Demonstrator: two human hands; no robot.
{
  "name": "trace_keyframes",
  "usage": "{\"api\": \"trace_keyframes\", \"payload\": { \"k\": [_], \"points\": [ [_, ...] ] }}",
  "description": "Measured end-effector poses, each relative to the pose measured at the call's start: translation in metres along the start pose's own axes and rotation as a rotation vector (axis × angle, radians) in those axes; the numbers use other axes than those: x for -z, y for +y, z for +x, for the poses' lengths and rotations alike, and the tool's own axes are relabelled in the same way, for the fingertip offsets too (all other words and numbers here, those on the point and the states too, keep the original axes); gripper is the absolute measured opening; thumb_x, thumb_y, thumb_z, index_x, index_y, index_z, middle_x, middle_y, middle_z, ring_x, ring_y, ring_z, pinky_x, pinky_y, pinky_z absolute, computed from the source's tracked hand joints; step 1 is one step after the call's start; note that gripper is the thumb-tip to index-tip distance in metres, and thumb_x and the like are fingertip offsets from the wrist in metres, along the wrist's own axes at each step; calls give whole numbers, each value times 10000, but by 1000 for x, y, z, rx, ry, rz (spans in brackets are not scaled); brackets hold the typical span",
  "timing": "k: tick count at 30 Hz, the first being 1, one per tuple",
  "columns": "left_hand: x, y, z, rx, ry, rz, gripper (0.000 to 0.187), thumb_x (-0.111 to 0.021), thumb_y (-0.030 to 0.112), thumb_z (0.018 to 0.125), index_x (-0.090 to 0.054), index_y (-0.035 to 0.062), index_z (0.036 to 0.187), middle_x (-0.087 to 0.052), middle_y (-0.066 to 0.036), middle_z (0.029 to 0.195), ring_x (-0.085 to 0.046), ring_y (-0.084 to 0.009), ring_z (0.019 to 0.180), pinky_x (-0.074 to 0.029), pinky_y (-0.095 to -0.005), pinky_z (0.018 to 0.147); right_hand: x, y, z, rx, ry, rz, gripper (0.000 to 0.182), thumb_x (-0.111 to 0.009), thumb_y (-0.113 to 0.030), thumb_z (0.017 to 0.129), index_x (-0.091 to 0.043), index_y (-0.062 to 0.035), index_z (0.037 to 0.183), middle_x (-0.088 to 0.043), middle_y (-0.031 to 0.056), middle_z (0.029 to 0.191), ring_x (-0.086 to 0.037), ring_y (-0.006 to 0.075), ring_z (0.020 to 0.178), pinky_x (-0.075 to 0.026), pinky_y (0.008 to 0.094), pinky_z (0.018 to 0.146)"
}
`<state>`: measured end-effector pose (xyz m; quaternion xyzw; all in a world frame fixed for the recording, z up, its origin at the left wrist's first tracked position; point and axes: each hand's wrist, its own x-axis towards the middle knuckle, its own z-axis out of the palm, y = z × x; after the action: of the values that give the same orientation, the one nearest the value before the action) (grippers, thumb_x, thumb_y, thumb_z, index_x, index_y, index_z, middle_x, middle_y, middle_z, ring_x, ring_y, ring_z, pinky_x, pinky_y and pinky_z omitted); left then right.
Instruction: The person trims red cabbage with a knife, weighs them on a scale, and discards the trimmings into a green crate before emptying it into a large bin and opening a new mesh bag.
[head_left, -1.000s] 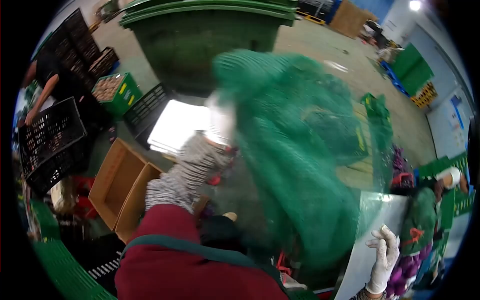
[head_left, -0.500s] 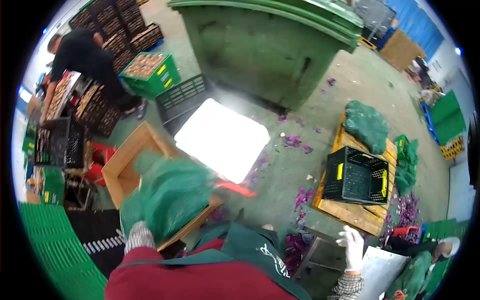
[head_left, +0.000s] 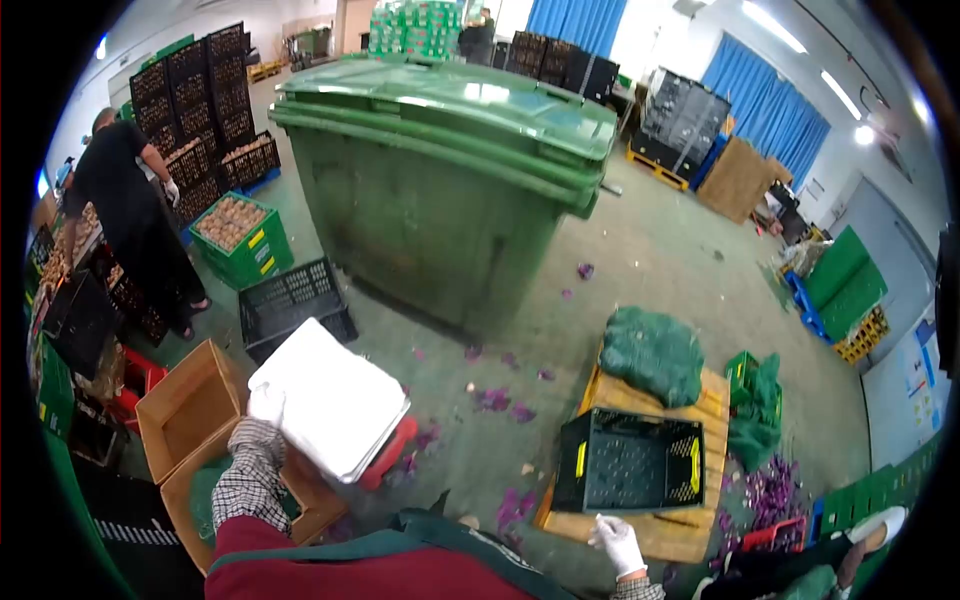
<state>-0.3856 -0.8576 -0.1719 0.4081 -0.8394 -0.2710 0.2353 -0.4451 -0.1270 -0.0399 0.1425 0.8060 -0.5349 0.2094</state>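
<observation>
1. The left hand [head_left: 266,403], in a white glove, rests on the near-left corner of a white board [head_left: 330,398]. The fingers lie against the board's edge; whether they clamp it cannot be told.
2. The white board lies flat and slightly tilted. It sits partly over a red stool [head_left: 388,455] and just beside an open cardboard box [head_left: 190,405].
3. A second cardboard box [head_left: 205,495] stands nearer the person and contains green netting.
4. The right hand [head_left: 617,542], also white-gloved, hangs low with fingers loosely curled. It holds nothing and is near the front edge of a wooden pallet [head_left: 665,530].
5. On the pallet stand an empty black crate [head_left: 628,462] with yellow handles and, behind it, a filled green mesh sack [head_left: 652,353].
6. A large green wheeled bin [head_left: 440,190] stands beyond the board with its lid closed.
7. Purple vegetable scraps [head_left: 495,400] lie scattered on the concrete floor.
8. At far left, another person [head_left: 130,220] in black stands beside a green crate [head_left: 235,240] of brown produce.
</observation>
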Motion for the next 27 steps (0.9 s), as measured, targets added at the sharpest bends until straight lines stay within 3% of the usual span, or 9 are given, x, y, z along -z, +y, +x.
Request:
{"api": "trace_keyframes", "payload": {
  "k": [1,2,5,9,11,15,22,25,27],
  "points": [
    [19,109,-14,-107,-98,299,502,-606,362,834,-586,18,1200,-604,-202,1184,-549,-301,1147,-415,-381,998,7,-10,11,-64,20,47,243,-598,-225,935,-631,16,955,-664,69,785,-637,120,643,-517,239,573],
    [38,200,-23,-148,-218,152,517,-639,330,807,-570,-8,1192,-597,-231,1169,-553,-357,1128,-414,-403,1011,18,-1,33,7,9,59,231,-600,-215,933,-631,14,951,-666,72,788,-636,121,638,-519,235,571],
    [12,300,-9,-426,-290,229,563,-638,352,814,-542,-2,1241,-521,-202,1301,-467,-328,1239,-357,-414,1062,29,-34,80,28,3,106,185,-613,-174,923,-637,6,960,-653,55,797,-625,102,628,-501,215,551],
    [-46,349,42,-686,-162,167,515,-651,320,813,-567,-1,1208,-535,-188,1290,-488,-327,1211,-365,-405,1056,36,-103,172,297,8,-1,224,-609,-155,905,-639,15,1048,-645,64,804,-615,96,642,-469,230,552],
    [-81,354,68,-733,-93,105,493,-686,301,782,-588,6,1164,-562,-195,1240,-516,-347,1164,-396,-421,1016,36,-153,231,662,134,-288,212,-642,-118,872,-631,11,1039,-664,132,905,-660,214,791,-515,300,734],
    [-138,362,100,-640,-107,4,390,-696,284,768,-621,5,1030,-602,-195,1156,-542,-351,1115,-427,-427,969,24,-309,321,1270,351,-449,238,-667,-73,820,-627,-29,1050,-641,149,917,-633,303,839,-512,343,754],
    [-206,425,108,-482,-250,-117,425,-670,353,794,-664,10,1045,-637,-192,1122,-580,-339,1090,-445,-411,968,-14,-559,396,1763,442,-981,577,-712,-170,731,-519,-46,1261,-548,120,1121,-521,288,1005,-412,400,883],
    [-233,459,108,-468,-235,-151,417,-671,350,795,-666,15,1044,-650,-182,1096,-593,-330,1069,-453,-403,956,-18,-614,440,1940,300,-1164,482,-640,-110,679,-548,-29,1144,-538,99,976,-516,274,939,-407,386,903],
    [-257,470,104,-425,-193,-157,413,-671,349,795,-668,17,1040,-654,-178,1089,-595,-327,1067,-457,-401,950,-17,-634,463,2072,172,-1226,320,-604,-113,637,-574,-36,946,-527,88,860,-514,262,907,-412,396,924]
  ]
}}
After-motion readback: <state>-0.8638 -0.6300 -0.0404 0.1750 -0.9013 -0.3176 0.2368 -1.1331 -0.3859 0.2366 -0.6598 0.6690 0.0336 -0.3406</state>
